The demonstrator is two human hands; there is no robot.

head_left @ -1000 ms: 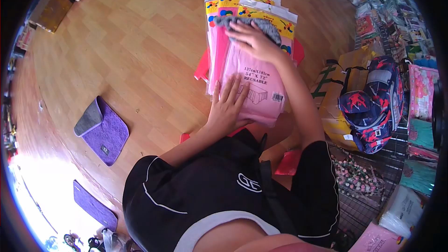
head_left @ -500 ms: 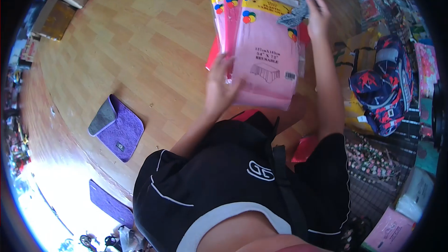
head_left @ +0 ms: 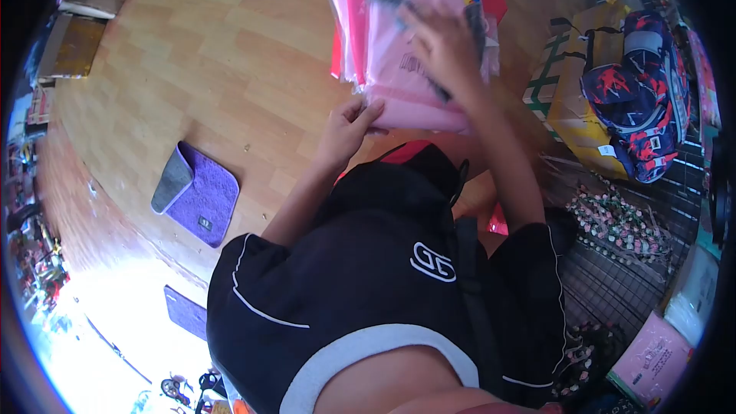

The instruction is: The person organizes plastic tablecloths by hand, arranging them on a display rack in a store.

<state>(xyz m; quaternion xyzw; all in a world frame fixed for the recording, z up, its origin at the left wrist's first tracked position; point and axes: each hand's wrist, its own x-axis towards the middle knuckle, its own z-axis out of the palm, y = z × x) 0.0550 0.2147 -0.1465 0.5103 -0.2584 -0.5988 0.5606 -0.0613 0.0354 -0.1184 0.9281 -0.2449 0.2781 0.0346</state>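
Note:
A pink packaged plastic tablecloth (head_left: pixel 386 50) with a yellow header and printed balloons lies on top of several similar packs, above my lap. At its lower left corner, my left hand (head_left: pixel 346 132) pinches the clear wrapper between thumb and fingers. My right hand (head_left: pixel 446 46) is over the front of the top pack, blurred by motion. A grey cloth (head_left: pixel 477 24) is bunched in and around its fingers, against the wrapper, hiding part of the print. Red packaging (head_left: pixel 494 1) shows behind the packs on the right.
A purple mat (head_left: pixel 205 198) with one corner folded lies on the wooden floor at left. On the right are a yellow-taped carton (head_left: pixel 576 119), a navy and red patterned bag (head_left: pixel 640 100), artificial flowers (head_left: pixel 617 222) on a wire rack, and another pink pack (head_left: pixel 652 360).
My right hand and the cloth have come down from the upper right edge onto the pack's front. The packs sit higher in view, and my left hand has shifted to the lower corner.

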